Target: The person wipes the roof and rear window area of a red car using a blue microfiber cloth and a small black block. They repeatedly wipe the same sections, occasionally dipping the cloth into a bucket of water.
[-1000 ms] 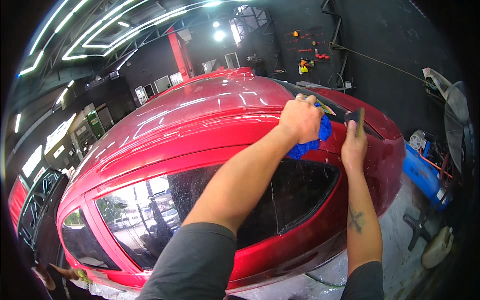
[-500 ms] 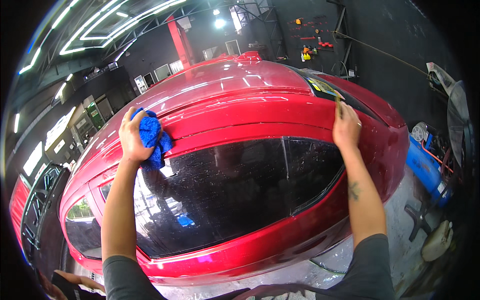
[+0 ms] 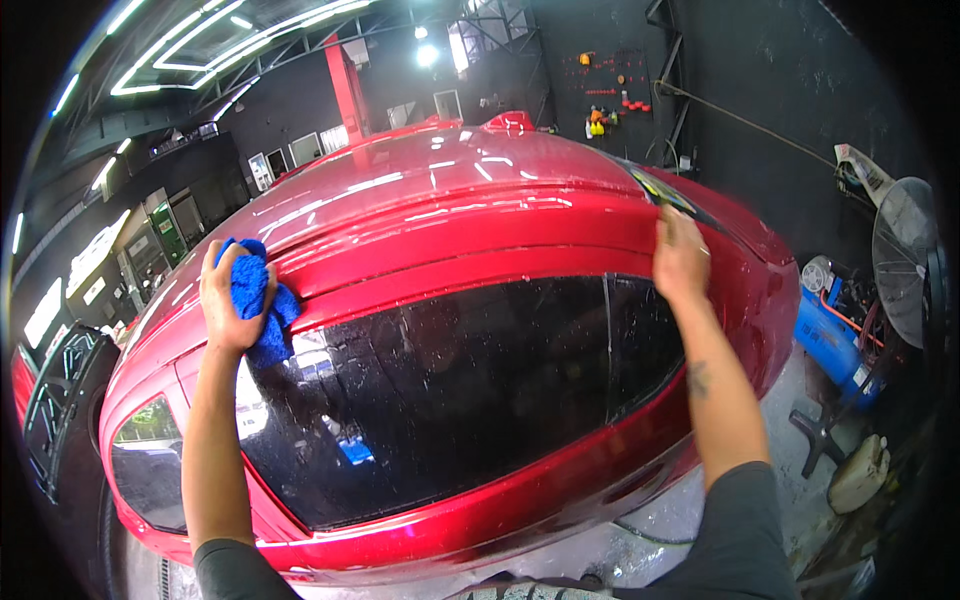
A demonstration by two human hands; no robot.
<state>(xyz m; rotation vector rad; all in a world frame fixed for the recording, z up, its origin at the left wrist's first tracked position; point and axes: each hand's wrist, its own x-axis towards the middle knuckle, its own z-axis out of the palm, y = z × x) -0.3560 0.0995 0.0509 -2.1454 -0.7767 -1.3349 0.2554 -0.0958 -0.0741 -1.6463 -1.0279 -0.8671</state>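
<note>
A wet-looking red car [image 3: 500, 232] with a dark side window [image 3: 480, 380] stands before me. My left hand [image 3: 232, 298] is closed around a bunched blue microfiber cloth [image 3: 268, 310], which rests on the roof edge above the window. Toward the rear end of that edge, my right hand [image 3: 684, 262] reaches to the roof near the rear glass. Its fingers are bent together and slightly blurred, around a thin edge I cannot identify. Reflections and small droplets mark the window.
A blue air compressor [image 3: 832, 335] stands on the wet floor to the right, beside a pale jug [image 3: 860, 474] and a large fan [image 3: 903, 262]. Dark framed parts [image 3: 65, 400] stand at the left. Tools hang on the far wall.
My view has shifted, so the car sits further left in it. My left hand and the cloth appear further left and slightly lower. Another person's arm at lower left has gone from view.
</note>
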